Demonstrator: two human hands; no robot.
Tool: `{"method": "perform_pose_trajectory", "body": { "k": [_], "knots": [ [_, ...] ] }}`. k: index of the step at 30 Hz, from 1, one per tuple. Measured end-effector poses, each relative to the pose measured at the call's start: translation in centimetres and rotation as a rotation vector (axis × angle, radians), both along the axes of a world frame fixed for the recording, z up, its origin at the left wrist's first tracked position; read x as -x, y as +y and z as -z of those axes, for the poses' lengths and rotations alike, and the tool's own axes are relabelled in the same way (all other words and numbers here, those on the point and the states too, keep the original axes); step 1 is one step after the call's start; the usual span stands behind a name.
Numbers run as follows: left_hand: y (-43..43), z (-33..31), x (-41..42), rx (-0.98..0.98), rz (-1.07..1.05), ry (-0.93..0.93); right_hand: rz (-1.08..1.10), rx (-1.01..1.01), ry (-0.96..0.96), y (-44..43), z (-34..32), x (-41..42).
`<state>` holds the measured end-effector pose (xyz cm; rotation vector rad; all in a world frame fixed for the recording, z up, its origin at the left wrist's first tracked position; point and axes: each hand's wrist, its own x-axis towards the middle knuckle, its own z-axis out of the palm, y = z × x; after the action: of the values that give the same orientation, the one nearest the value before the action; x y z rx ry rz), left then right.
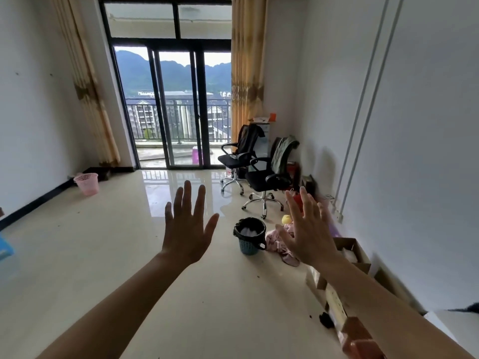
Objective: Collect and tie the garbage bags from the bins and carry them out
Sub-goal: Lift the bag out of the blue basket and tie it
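**Bins and bags on the floor**

I see a teal slatted bin (249, 240) upright, lined with a black bag (248, 226) folded over its rim. A pink slatted bin (87, 183) stands upright by the far left wall.

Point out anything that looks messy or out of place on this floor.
Pink clothes lie crumpled on the tiles beside the blue bin, with a yellow toy behind them. Dark specks sit on the floor by the open cardboard boxes along the right wall. Nothing looks spilled from the bin.

Glossy tiled floor (103, 255); latticed plastic bin (249, 246), black liner (248, 225) probably thin plastic.
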<state>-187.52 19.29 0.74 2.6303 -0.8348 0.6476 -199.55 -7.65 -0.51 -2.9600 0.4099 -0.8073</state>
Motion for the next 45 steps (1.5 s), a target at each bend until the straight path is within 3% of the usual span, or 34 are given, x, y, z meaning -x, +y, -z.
{"method": "perform_pose_trajectory", "body": {
  "k": [11, 19, 27, 39, 45],
  "knots": [
    [-18.8, 8.7, -25.7, -0.164, 0.097, 0.055, 0.087, -0.141, 0.055, -16.8, 8.9, -24.0],
    [-31.9, 6.8, -44.8, -0.183, 0.078, 0.104, 0.1, -0.134, 0.139, -30.2, 6.6, -44.3],
    [-38.3, 10.5, -61.6, -0.197, 0.067, 0.182, 0.065, -0.129, 0.249, -36.2, 9.8, -60.8],
    [-49.5, 18.2, -89.5, -0.328, 0.236, 0.356, 0.323, -0.205, 0.472, -46.2, 18.8, -82.7],
    [-54.3, 25.9, -95.9, -0.337, 0.199, 0.548, 0.398, -0.293, 0.551, -49.3, 25.9, -87.7]
  ]
}}
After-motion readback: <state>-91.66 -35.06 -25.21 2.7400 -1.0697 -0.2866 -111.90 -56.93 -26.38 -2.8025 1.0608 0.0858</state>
